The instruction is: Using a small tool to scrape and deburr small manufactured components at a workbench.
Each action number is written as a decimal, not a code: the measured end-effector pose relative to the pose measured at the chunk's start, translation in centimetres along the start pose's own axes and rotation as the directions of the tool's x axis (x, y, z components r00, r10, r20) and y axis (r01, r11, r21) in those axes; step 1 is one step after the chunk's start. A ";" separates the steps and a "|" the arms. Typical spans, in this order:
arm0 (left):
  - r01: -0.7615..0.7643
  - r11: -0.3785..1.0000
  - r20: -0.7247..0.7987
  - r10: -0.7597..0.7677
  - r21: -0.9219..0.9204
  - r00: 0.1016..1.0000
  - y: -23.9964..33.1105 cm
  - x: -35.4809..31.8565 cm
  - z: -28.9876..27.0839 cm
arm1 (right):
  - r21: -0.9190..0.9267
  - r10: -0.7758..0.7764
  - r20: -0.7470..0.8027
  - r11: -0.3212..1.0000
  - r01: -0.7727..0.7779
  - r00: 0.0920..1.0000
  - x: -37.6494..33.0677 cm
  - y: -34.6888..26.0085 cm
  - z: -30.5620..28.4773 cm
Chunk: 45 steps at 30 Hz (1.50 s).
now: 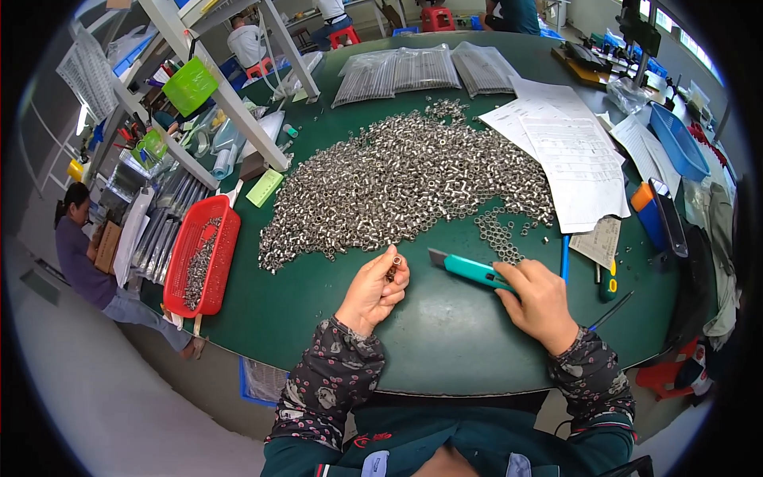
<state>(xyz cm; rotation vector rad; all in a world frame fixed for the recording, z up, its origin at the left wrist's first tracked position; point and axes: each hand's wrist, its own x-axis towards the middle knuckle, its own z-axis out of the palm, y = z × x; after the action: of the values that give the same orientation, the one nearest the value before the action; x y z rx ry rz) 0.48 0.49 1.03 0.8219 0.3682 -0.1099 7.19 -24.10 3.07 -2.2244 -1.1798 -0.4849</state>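
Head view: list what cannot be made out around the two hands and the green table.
- Small metal sleeve pinched by left hand: fingers hide most of it; too small for detail.
- Teal utility knife: rear end hidden under right hand; blade too small to judge.
- Red plastic basket: contents too small.
- Round green table: near edge hidden by forearms.

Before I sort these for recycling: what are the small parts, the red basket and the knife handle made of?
Small parts: likely metal, a shiny silvery finish. Red basket: seems moulded plastic, with slotted walls. Knife handle: teal, smooth, probably plastic; the right hand rests on it.
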 end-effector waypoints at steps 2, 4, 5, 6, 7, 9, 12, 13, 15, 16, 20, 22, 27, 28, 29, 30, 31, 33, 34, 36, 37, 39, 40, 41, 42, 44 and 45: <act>0.031 0.998 0.059 -0.028 -0.048 0.998 -0.2 0.1 -0.3 | 0.029 0.032 -0.009 0.999 -0.031 0.999 0.0 -0.1 -0.1; 0.008 0.999 0.070 -0.006 -0.035 0.998 0.0 0.0 0.1 | 0.162 0.115 -0.092 0.982 -0.099 0.989 -0.1 0.2 -0.3; -0.009 1.000 0.077 0.012 -0.029 0.997 0.0 0.0 0.3 | 0.156 0.128 -0.092 0.981 -0.113 0.987 -0.1 0.4 -0.4; -0.017 0.999 0.122 0.021 -0.039 0.992 0.0 -0.1 0.4 | 0.220 0.179 -0.175 0.965 -0.139 0.968 0.1 0.7 -0.7; -0.027 0.998 0.144 0.035 -0.060 0.989 0.0 0.0 0.6 | 0.284 0.234 -0.255 0.946 -0.158 0.938 0.3 1.0 -0.9; -0.026 0.999 0.153 0.033 -0.045 0.988 -0.5 0.3 1.3 | 0.359 0.316 -0.305 0.912 -0.199 0.899 0.4 1.8 -0.7; 0.002 0.979 0.152 -0.033 0.205 0.988 -1.1 0.8 4.0 | 0.468 0.430 -0.325 0.847 -0.252 0.842 0.1 2.5 -0.4; 0.010 0.978 0.158 -0.044 0.210 0.986 -1.2 1.1 4.9 | 0.526 0.485 -0.281 0.800 -0.289 0.828 0.1 2.6 -0.6; 0.028 0.821 0.123 -0.119 0.570 0.985 -1.6 1.9 6.7 | 0.579 0.544 -0.235 0.744 -0.334 0.805 0.0 2.6 -0.7; -0.126 0.692 0.135 0.042 0.710 0.990 -2.4 2.4 8.0 | 0.590 0.547 -0.227 0.736 -0.332 0.806 -0.1 2.7 -0.7; -0.397 0.026 0.374 0.282 0.917 0.883 -4.2 4.2 9.0 | 0.596 0.519 -0.237 0.745 -0.299 0.822 -0.1 2.3 -0.9; -0.386 -0.080 0.391 0.311 0.919 0.866 -4.8 4.5 9.4 | 0.592 0.505 -0.247 0.754 -0.284 0.827 0.0 2.2 -1.0; -0.300 -0.188 0.347 0.323 0.935 0.880 -5.6 4.9 10.5 | 0.603 0.503 -0.267 0.753 -0.265 0.822 -0.1 2.5 -0.8; -0.291 -0.179 0.335 0.314 0.940 0.888 -5.7 5.0 10.5 | 0.598 0.496 -0.270 0.758 -0.260 0.825 0.0 2.4 -0.7; -0.283 -0.170 0.323 0.305 0.944 0.896 -5.6 4.9 10.5 | 0.599 0.493 -0.274 0.759 -0.255 0.826 0.0 2.3 -0.7; -0.282 -0.174 0.324 0.310 0.943 0.894 -5.5 4.8 10.4 | 0.605 0.490 -0.267 0.755 -0.252 0.830 0.0 2.2 -0.8; -0.311 -0.123 0.334 0.317 0.943 0.888 -5.3 4.6 10.3 | 0.611 0.486 -0.260 0.752 -0.248 0.835 0.1 2.1 -0.8; -0.342 -0.077 0.347 0.336 0.937 0.876 -4.7 4.3 10.0 | 0.609 0.478 -0.256 0.755 -0.244 0.840 0.1 2.1 -0.7; -0.336 0.336 0.244 0.287 0.880 0.926 -4.0 3.8 9.6 | 0.606 0.476 -0.245 0.755 -0.249 0.845 0.1 2.1 -0.7; -0.112 0.886 0.135 0.057 0.450 0.989 -2.5 2.6 8.3 | 0.598 0.458 -0.231 0.763 -0.246 0.859 -0.1 2.1 -0.6; -0.126 0.884 0.132 0.074 0.451 0.989 -2.0 2.2 7.5 | 0.588 0.452 -0.207 0.766 -0.259 0.868 -0.2 2.2 -0.5; -0.073 0.996 0.189 0.062 0.051 0.980 -1.2 1.4 5.3 | 0.613 0.435 -0.155 0.747 -0.259 0.887 -0.4 1.8 -0.5; -0.092 0.996 0.178 0.091 -0.005 0.980 -1.0 1.1 4.1 | 0.595 0.406 -0.123 0.760 -0.260 0.906 -0.4 1.7 -0.4; -0.108 0.994 0.166 0.108 -0.010 0.980 -0.8 0.9 3.2 | 0.578 0.376 -0.087 0.773 -0.261 0.922 -0.5 1.6 -0.3; -0.117 0.990 0.151 0.128 -0.081 0.980 -0.7 0.7 2.3 | 0.589 0.347 -0.058 0.769 -0.249 0.936 -0.4 1.4 -0.1; -0.130 0.972 0.149 0.161 -0.197 0.976 -0.6 0.7 0.9 | 0.582 0.302 0.002 0.775 -0.247 0.953 -0.3 1.0 -0.1; -0.135 0.969 0.147 0.167 -0.205 0.975 -0.6 0.8 0.5 | 0.569 0.273 0.055 0.782 -0.255 0.960 -0.3 0.9 -0.2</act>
<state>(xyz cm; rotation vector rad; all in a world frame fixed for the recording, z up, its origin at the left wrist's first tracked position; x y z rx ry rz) 1.17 -0.25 0.60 0.6403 0.1569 0.0020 7.76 -24.81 2.75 -1.7959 -0.8282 -0.0277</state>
